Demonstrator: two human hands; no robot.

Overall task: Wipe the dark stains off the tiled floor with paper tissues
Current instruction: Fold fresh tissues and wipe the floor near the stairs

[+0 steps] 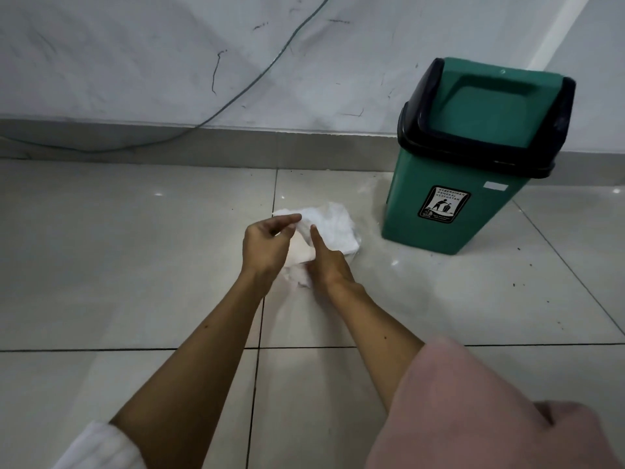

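A crumpled white paper tissue (333, 228) is held between both hands above the pale tiled floor (135, 265). My left hand (267, 247) pinches its upper left edge with thumb and forefinger. My right hand (326, 260) grips the tissue from below, with its forefinger stretched up along the paper. Part of the tissue hangs hidden behind both hands. Small dark specks (519, 284) dot the tiles to the right, near the bin.
A green bin (449, 211) with a black swing lid stands at the right against the white scuffed wall (169, 62). A thin green cable (216, 111) runs down the wall to the skirting. Pink cloth (473, 418) covers the lower right corner.
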